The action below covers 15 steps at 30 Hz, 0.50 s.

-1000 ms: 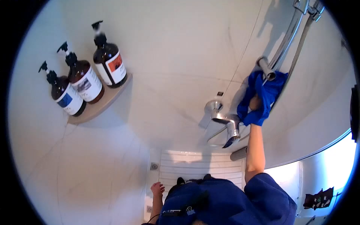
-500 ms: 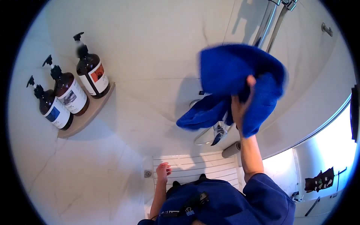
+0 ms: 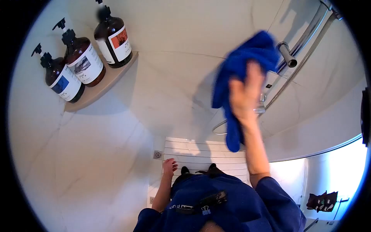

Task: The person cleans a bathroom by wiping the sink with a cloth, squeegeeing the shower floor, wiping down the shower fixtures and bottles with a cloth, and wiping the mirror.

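Observation:
A blue cloth [image 3: 228,85] is bunched under my right hand [image 3: 245,96], near the pale marbled wall. That hand is blurred by motion, its back toward me and its fingers over the cloth; one end of the cloth hangs below the wrist. Whether the cloth presses on the wall I cannot tell. Just right of it are the metal shower rail [image 3: 309,36] and a chrome fitting [image 3: 261,106], partly hidden behind the hand. Low at my side hangs my left hand [image 3: 170,166], holding nothing, its fingers loosely bent and a little apart.
On a corner shelf [image 3: 108,86] at the upper left stand three brown pump bottles [image 3: 114,42] with labels. A hose [image 3: 293,71] runs beside the rail. Below lies a slatted floor [image 3: 205,149] with a drain [image 3: 158,155] near it. A curved glass edge [image 3: 317,152] bounds the right.
The cloth, spread and swinging before, is now bunched closer under my right hand. My view has shifted, so the bottles sit higher and the rail farther right. My left hand stays low.

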{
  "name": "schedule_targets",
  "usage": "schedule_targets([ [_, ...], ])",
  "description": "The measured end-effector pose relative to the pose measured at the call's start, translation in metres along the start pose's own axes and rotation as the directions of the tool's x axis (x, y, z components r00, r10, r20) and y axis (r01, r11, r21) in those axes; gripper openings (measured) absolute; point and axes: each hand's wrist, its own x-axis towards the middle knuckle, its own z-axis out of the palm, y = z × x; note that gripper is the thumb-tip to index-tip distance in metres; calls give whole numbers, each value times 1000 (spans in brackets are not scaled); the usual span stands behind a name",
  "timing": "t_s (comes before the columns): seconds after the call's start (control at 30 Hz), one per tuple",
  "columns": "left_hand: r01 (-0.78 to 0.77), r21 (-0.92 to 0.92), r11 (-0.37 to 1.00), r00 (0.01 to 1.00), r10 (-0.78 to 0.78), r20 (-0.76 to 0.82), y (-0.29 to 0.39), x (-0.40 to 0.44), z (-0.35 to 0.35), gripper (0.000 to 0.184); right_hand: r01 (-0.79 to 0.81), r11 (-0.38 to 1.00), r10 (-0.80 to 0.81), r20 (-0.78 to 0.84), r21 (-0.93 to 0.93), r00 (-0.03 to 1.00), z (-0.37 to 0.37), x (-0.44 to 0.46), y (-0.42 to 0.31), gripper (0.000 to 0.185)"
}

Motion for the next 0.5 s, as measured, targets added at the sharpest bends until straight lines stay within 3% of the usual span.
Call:
schedule_targets([
  [0.07, 6, -10, 1000, 999, -6, 33, -2, -5, 2, 18, 26, 997, -10, 226, -67, 974, 70, -30, -11, 49],
  [0.1, 9, -14, 1000, 999, -9, 37, -3, -10, 3, 19, 99, 974, -23, 345, -203, 938, 100, -57, -14, 44],
  [0.13, 16, -4, 1000, 999, -16, 37, -6, -14, 2, 19, 143, 974, -4, 617, -176, 787, 142, -105, 17, 38],
  [0.17, -11, -46, 999, 999, 12, 30, -8, -17, -3, 19, 65, 988, -116, 403, 138, 908, 170, -157, 42, 34],
  [0.2, -43, -88, 995, 999, 45, 25, -9, -19, -8, 19, -67, 966, -24, 348, 249, 937, 168, -192, 49, 32],
  [0.23, -60, -67, 996, 998, 61, 10, -10, -25, -18, 20, -281, 926, 187, 344, 250, 920, 167, -226, 54, 31],
  [0.3, -44, -75, 996, 996, 37, -84, -27, -35, -49, 22, -615, 782, 600, 391, -101, 698, 153, -248, 61, 27],
  [0.37, 29, -151, 988, 971, -64, -230, -57, -45, -93, 23, -793, 609, 793, -39, 31, 607, 161, -250, 86, 29],
  [0.43, 63, -191, 980, 949, -118, -293, -81, -53, -131, 24, -934, 350, 935, 78, -70, 345, 159, -216, 78, 36],
  [0.47, 108, -219, 970, 925, -179, -336, -88, -59, -145, 23, -845, 532, 830, -166, -45, 532, 181, -229, 88, 44],
  [0.5, 144, -252, 957, 898, -233, -374, -88, -59, -150, 22, -846, 532, 831, -211, 28, 515, 171, -215, 61, 50],
])
